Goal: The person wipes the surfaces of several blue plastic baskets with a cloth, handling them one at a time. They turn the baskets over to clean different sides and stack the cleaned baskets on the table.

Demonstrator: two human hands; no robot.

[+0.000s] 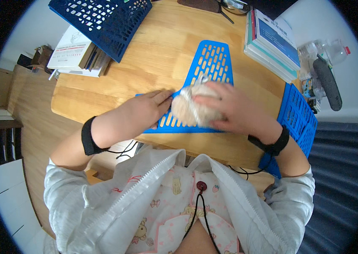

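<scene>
A blue perforated plastic panel (185, 130), roughly L-shaped with rows of slots, lies on the wooden table in front of me. My left hand (149, 106) grips its left side, fingers over the edge and the thumb lower down. In my right hand (234, 106) is a beige scrubbing pad (183, 109) with pale edging and a small loop at its top; motion blurs both. The pad rests over the middle of the panel and hides part of its slots. I cannot tell how firmly it presses on the surface.
A dark blue perforated file holder (123, 44) leans over stacked books (71, 52) at the back left. More books (275, 41) are piled at the back right. Blue slotted panels (298, 119) stand by the table's right edge, near plastic bottles (312, 50). Black cords hang from both wristbands.
</scene>
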